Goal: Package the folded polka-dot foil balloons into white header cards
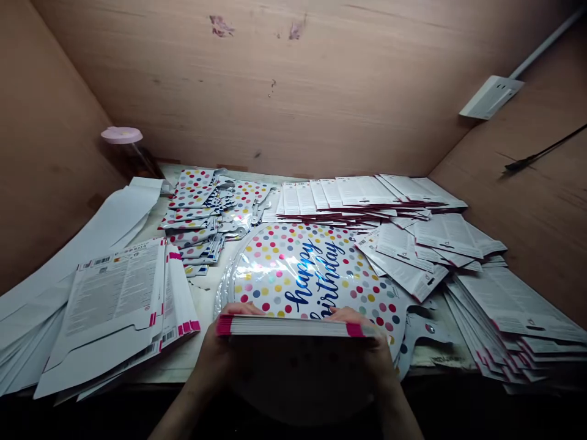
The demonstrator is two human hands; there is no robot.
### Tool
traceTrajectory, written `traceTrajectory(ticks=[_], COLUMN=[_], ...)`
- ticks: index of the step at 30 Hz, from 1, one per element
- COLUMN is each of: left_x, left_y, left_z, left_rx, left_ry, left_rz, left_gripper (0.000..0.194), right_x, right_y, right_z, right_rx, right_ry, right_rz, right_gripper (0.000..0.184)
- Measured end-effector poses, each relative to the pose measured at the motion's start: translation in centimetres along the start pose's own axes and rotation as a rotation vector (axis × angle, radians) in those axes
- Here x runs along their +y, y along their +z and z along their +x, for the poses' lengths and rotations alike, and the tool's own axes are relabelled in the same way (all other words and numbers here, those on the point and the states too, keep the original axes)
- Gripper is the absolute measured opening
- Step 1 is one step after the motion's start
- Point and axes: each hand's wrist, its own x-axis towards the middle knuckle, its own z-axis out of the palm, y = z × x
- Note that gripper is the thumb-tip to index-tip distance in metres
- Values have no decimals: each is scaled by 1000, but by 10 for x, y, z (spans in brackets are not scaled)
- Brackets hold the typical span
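Between my left hand and my right hand is a stack of printed cardboard sleeves, white along the edge with pink ends. Each hand is closed round one end of it, fingers behind and partly hidden. The stack is held edge-on toward me, above the front of the table. Just beyond it lies a pile of flat foil balloons, white with coloured dots and blue "happy birthday" lettering. The stack covers the near part of the top balloon.
Flat printed sleeves and white paper sheets lie at left. Folded dotted balloons sit behind them, near a pink-lidded container. Packed white envelopes spread along the back and right. Wooden walls enclose the table; a socket hangs at right.
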Motion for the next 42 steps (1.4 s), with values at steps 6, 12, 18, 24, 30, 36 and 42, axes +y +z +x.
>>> traceTrajectory(ticks=[6, 12, 18, 24, 30, 36, 42], left_x=[9, 23, 43, 45, 36, 35, 48], left_y=[5, 8, 24, 31, 30, 38, 59], left_z=[-8, -20, -28, -29, -31, -31, -32], left_rx=[25, 1, 93, 83, 12, -40, -24], left_ry=[-297, -438, -512, -512, -499, -485, -508], left_rz=[-38, -73, -141, -156, -140, -110, -131], left_gripper=[56, 62, 58, 57, 57, 56, 60], right_x=[-17, -31, -25, -24, -23, -24, -19], right_y=[-1, -2, -8, -17, -25, -34, -44], right_z=[-7, -14, -19, -23, -30, -38, -51], right_rx=[78, -55, 12, -3, 17, -21, 27], right_ry=[336, 621, 661, 720, 681, 671, 746], right_rz=[278, 625, 649, 678, 654, 719, 857], right_gripper=[38, 44, 40, 40, 36, 33, 29])
